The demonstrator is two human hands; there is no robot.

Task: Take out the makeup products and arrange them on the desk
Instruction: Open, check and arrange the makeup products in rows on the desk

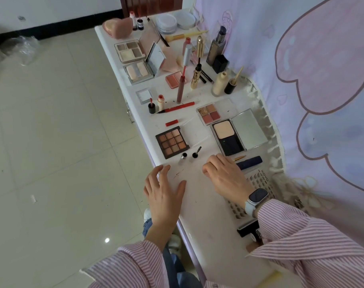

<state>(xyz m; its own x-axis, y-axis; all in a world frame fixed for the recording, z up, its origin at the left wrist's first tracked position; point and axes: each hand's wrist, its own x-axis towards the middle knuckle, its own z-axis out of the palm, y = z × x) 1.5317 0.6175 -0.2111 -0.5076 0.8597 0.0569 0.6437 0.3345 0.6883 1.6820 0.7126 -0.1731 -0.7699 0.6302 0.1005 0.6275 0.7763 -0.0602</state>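
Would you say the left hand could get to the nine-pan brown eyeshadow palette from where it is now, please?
Probably yes. The left hand rests open on the desk just short of the brown eyeshadow palette, with bare surface between them. Only a small silver-capped vial stands near the palette's near edge, off to one side.

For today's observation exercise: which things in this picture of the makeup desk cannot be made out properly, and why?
Head view:
- Lash tray: partly covered by the right hand and wrist.
- Black item near the sleeve: partly hidden by the cuff; its label is too small to read.
- Right hand's fingertips: curled under, so whether they pinch anything cannot be told.
- Yellow object: blurred at the bottom.
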